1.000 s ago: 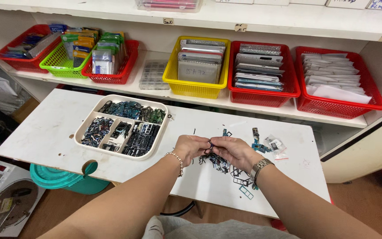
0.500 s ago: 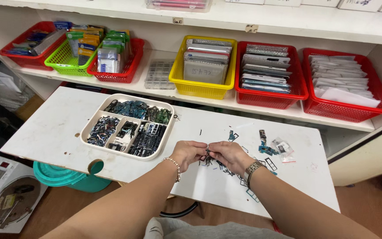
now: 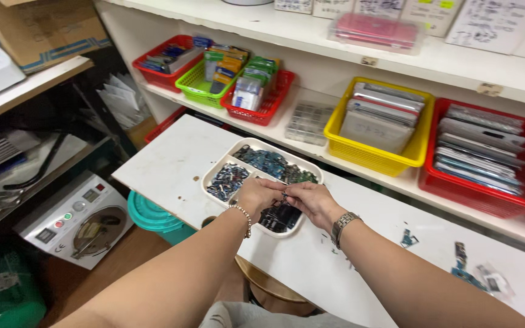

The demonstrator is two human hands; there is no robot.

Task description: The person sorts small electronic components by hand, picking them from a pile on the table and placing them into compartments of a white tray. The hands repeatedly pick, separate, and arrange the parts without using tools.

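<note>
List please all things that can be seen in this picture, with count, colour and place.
divided tray: one, white, on the table, under the hands, filled with small dark and teal parts
table: one, white
yellow basket: one, lower shelf, holding grey flat packs
red baskets: at least three, lower shelf
green basket: one, lower shelf, left
loose small parts: several, teal and dark, table at right
machine with round window: one, white, below left
left hand: bead bracelet, pinching a small part
right hand: wristwatch, pinching the same small part

Both hands (image 3: 287, 197) together, fingertips apparently pinched; forearms extended
</note>
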